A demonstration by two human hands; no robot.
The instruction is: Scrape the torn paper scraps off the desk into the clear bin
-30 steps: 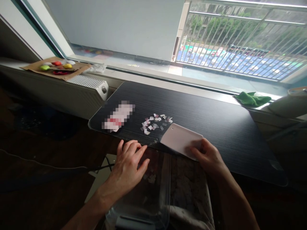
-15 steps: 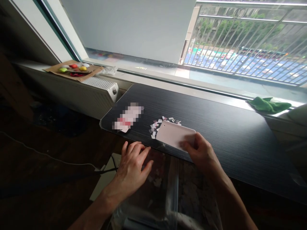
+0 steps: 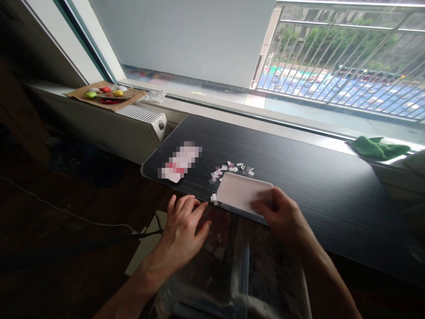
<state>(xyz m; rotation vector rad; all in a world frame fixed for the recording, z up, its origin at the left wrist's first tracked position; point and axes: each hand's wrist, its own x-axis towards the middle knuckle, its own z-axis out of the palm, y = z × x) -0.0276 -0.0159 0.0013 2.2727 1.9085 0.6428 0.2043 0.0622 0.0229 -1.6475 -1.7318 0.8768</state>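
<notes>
My right hand [image 3: 282, 208] grips the right end of a thin, pale pink board [image 3: 241, 190] with rounded corners, thumb on top. The board lies low over the dark table [image 3: 299, 177], close to its front edge. Small white and clear scraps [image 3: 232, 167] are scattered along the board's far and left sides. A few more scraps [image 3: 214, 199] sit by its left corner at the table edge. My left hand [image 3: 187, 226] hovers in front of the table edge, fingers spread and loosely bent, holding nothing. A transparent bin [image 3: 244, 266] stands below the edge, with pale bits inside.
A blurred-out pink and white item [image 3: 182, 161] lies on the table's left end. Beyond are a radiator [image 3: 146, 116], brown cardboard [image 3: 126, 104] with colourful lumps, and a green cloth [image 3: 378, 148] on the sill. A white cable [image 3: 76, 210] crosses the floor.
The board has shifted slightly towards me in my right hand. A few scraps now lie at the table's front edge beside its left corner. My left hand has barely moved.
</notes>
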